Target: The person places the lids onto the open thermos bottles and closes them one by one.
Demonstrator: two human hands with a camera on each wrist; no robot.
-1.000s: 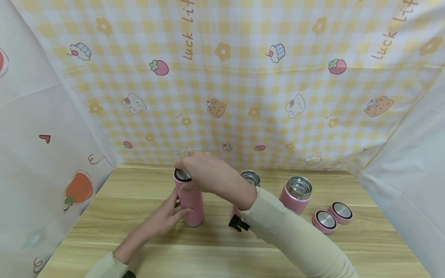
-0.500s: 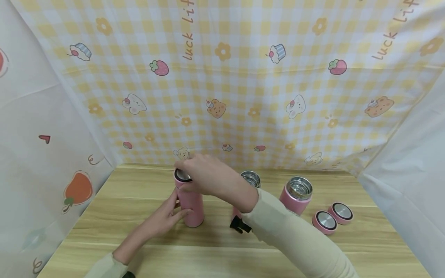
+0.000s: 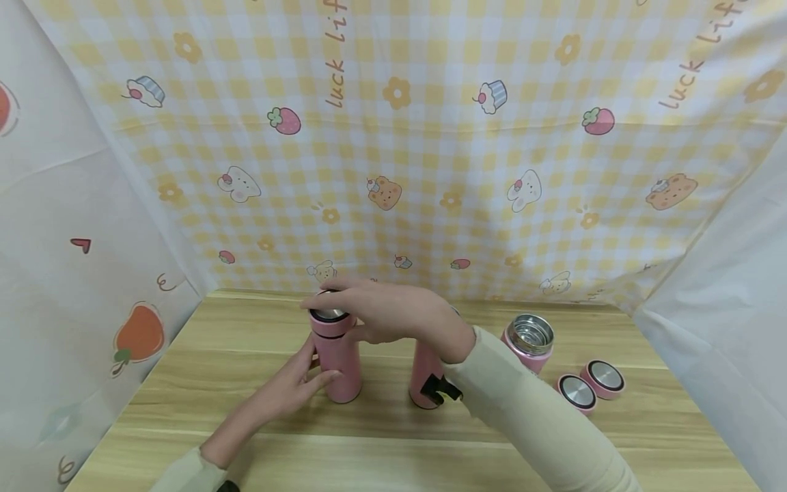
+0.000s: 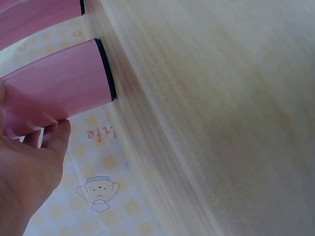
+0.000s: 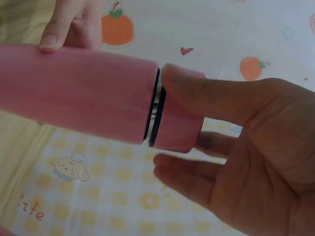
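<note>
A tall pink thermos bottle [image 3: 346, 355] stands upright on the wooden table, left of the middle. My left hand [image 3: 296, 384] grips its body from the left, with the thumb across the near side. At the bottle's top my right hand [image 3: 396, 311] holds the pink lid [image 3: 324, 326], which has a silver disc and a black ring on top. In the right wrist view the thumb presses on the lid [image 5: 182, 115], and a thin silver-and-black gap shows between lid and body. Two fingers there stand a little apart from the lid.
Another pink bottle [image 3: 424, 372] stands under my right wrist, its top mostly hidden. Further right is an open pink bottle [image 3: 531, 335] with a steel mouth. Two loose lids [image 3: 605, 376] lie beside it. A checked cloth [image 3: 430, 157] hangs behind the table.
My right hand has turned at the lid and lowered slightly, its wrist shifting right, so more of the lid shows. The left hand and the bottle have stayed put.
</note>
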